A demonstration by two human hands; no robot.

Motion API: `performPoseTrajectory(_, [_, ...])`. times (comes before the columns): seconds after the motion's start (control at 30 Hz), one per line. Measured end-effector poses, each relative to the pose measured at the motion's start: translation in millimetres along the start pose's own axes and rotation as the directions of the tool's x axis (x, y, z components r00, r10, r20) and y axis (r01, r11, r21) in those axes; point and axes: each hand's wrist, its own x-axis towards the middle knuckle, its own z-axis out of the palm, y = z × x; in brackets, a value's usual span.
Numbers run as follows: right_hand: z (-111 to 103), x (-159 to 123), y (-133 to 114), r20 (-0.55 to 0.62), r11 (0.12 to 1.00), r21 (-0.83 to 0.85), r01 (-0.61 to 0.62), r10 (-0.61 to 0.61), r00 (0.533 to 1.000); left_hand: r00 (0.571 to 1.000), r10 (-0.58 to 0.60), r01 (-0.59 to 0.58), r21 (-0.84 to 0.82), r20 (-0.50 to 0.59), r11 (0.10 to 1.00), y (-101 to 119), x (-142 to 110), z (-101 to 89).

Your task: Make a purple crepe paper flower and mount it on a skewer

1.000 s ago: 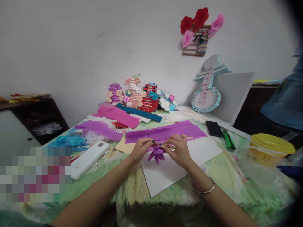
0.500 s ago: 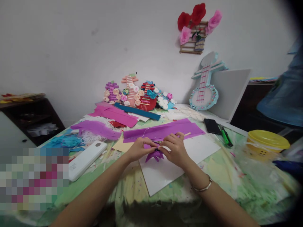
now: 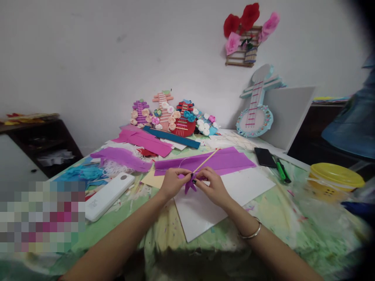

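Observation:
My left hand (image 3: pixel 173 183) pinches a purple crepe-paper piece (image 3: pixel 190 188) with pointed petals. From the right, my right hand (image 3: pixel 215 188) closes thumb and fingers on the same paper. A thin wooden stick (image 3: pixel 206 160) rises from between the fingertips, leaning up to the right; which fingers grip its lower end I cannot tell. Beneath the hands lies a white board (image 3: pixel 202 221). Just behind them is a long strip of purple crepe paper (image 3: pixel 228 158), with a pale yellow sheet (image 3: pixel 150 180) at its left.
A white power bank (image 3: pixel 109 197) lies left of the hands. To the right are a black phone-like slab (image 3: pixel 265 157), a green cutter (image 3: pixel 281 170) and a yellow-lidded tub (image 3: pixel 336 175). Pink paper (image 3: pixel 140 141), a teal strip (image 3: pixel 175 137) and flower-decorated model instruments (image 3: pixel 184 121) stand or lie behind.
The stick has swung from pointing right beside my right hand to slanting upward between both hands. My right hand's fingers have lowered and curled in toward the purple paper.

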Motion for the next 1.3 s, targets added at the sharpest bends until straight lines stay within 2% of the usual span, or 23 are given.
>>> performPoseTrajectory(0.13, [5.5,0.3,5.2,0.004,0.995,0.077,-0.059,0.059,0.998,1.0,0.005,-0.006,-0.021,-0.022,1.0,-2.7,-2.2,5.5])
performPoseTrajectory(0.27, [6.0,0.9,11.2,0.005,0.959,0.239,-0.153,0.156,0.988,0.999,-0.051,0.051,-0.089,0.0,0.995,-3.3,-1.8,6.5])
performPoseTrajectory(0.43, [4.2,1.9,10.0,0.106,0.814,0.51,-0.279,0.262,0.959,0.989,-0.139,0.146,-0.313,0.047,0.938,-4.5,0.7,6.8])
performPoseTrajectory(0.6, [1.8,1.8,6.0,0.157,0.704,0.63,-0.326,0.296,0.942,0.988,-0.142,0.152,-0.404,0.056,0.902,-5.4,2.0,7.5])
performPoseTrajectory(0.87, [2.7,2.2,7.6,0.136,0.727,0.616,-0.304,0.282,0.95,0.976,-0.188,0.219,-0.504,0.113,0.835,-10.0,1.0,8.1])
performPoseTrajectory(1.0, [2.9,2.6,6.8,0.131,0.721,0.622,-0.305,0.289,0.948,0.977,-0.187,0.213,-0.577,0.105,0.789,-16.5,2.1,11.6])
performPoseTrajectory(1.1, [2.8,2.2,7.8,0.111,0.752,0.592,-0.289,0.279,0.954,0.975,-0.199,0.216,-0.614,0.097,0.759,-19.2,2.7,13.3])
performPoseTrajectory(1.3, [3.9,1.4,13.0,0.075,0.811,0.533,-0.241,0.238,0.968,0.972,-0.2,0.233,-0.593,0.122,0.77,-20.9,2.4,12.9])
